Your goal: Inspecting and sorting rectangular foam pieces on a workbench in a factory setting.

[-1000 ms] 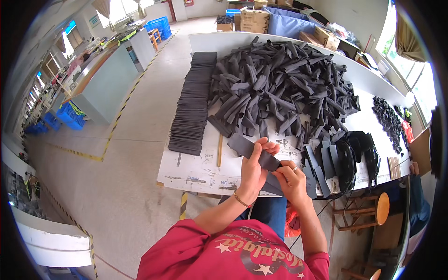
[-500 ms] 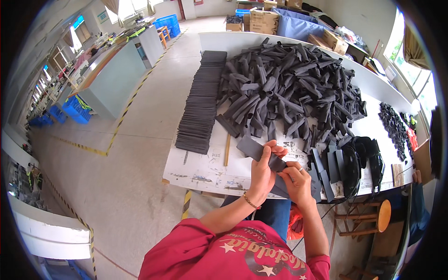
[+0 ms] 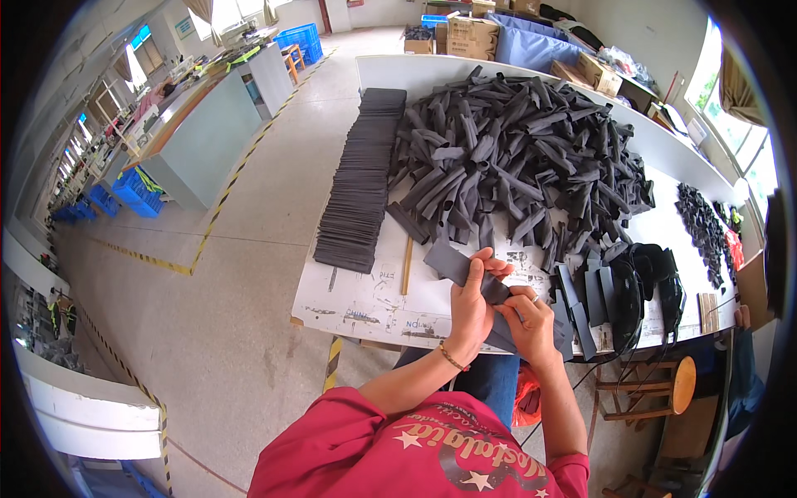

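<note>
Held strip (image 3: 448,262) sits near-side of the heap (image 3: 515,158), long axis slanting far-left to near-right — left hand (image 3: 471,309) half-curled round its middle, right hand (image 3: 531,327), farther from the heap, pinching its near-right end.

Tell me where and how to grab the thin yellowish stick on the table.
Probably pinch the stick across its near half, coming from the near side: it lies narrow and flat, its far end close to a dark piece.
</note>
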Motion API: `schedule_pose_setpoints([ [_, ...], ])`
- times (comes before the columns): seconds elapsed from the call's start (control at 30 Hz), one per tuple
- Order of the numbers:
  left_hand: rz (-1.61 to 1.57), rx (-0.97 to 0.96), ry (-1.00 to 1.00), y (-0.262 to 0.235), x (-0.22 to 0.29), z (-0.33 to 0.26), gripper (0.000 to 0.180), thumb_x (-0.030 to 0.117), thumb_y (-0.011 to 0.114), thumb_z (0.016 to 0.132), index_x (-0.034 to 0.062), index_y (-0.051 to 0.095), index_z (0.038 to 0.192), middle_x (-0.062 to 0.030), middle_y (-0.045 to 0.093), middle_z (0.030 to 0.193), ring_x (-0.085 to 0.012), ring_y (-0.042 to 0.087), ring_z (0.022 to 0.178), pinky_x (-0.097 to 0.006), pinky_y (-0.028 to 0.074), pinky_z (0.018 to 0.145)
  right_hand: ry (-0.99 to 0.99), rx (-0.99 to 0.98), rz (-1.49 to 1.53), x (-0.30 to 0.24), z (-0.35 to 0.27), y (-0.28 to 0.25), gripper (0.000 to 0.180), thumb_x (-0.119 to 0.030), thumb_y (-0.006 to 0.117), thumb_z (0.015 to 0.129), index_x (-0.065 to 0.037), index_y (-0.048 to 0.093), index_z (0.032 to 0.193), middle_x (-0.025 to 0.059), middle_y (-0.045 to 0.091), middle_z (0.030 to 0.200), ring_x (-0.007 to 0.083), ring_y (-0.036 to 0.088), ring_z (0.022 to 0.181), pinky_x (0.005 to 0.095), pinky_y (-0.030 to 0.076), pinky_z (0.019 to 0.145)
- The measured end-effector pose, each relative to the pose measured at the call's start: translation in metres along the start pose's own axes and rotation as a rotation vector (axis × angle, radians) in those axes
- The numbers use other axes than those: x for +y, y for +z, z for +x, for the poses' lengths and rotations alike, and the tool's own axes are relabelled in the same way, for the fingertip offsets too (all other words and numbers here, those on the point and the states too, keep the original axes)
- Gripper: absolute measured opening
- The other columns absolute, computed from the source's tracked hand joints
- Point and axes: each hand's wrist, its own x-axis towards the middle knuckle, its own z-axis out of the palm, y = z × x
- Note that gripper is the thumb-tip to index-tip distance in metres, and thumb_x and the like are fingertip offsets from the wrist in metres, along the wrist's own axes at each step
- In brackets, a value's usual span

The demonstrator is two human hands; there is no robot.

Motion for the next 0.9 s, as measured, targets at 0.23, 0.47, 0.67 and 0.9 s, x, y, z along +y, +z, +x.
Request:
schedule_pose_setpoints([
  [0.23,0.008,0.007,-0.004,-0.001,-0.002,0.002,0.032,0.025,0.051,0.100,-0.0015,0.054,0.119,-0.0068,0.063,0.094,-0.0212,0.061,0.094,-0.036,0.048,0.092,0.020,-0.008,0.024,0.001,0.001,0.000,0.013,-0.001,0.072,0.076,0.001,0.062,0.083,0.0146,0.064,0.095,0.0262,0.061,0.066,0.0322,0.049,0.058],
  [0.47,0.011,-0.030,-0.009,-0.005,-0.002,0.006,0.033,0.025,0.051,0.100,-0.0018,0.053,0.119,-0.0095,0.064,0.097,-0.0237,0.062,0.096,-0.037,0.048,0.093,0.026,-0.009,0.032,0.005,0.002,0.001,0.013,-0.002,0.072,0.076,0.001,0.062,0.084,0.0147,0.064,0.097,0.0271,0.063,0.070,0.0322,0.050,0.061],
  [0.67,0.055,-0.067,-0.036,0.002,0.005,0.009,0.038,0.027,0.050,0.100,-0.0032,0.050,0.122,-0.0153,0.065,0.105,-0.0297,0.062,0.105,-0.042,0.046,0.100,0.111,0.057,0.080,-0.008,0.003,0.000,0.017,-0.002,0.072,0.077,0.002,0.063,0.091,0.0134,0.062,0.099,0.0243,0.064,0.074,0.0317,0.052,0.065],
  [0.9,0.135,-0.175,0.061,0.002,0.007,0.015,0.039,0.030,0.049,0.100,-0.0027,0.051,0.121,-0.0167,0.065,0.106,-0.0324,0.062,0.107,-0.046,0.043,0.103,0.454,0.240,0.574,-0.005,-0.005,0.027,0.013,-0.004,0.070,0.085,0.004,0.060,0.088,0.0039,0.052,0.107,0.0095,0.058,0.085,0.0251,0.049,0.079],
])
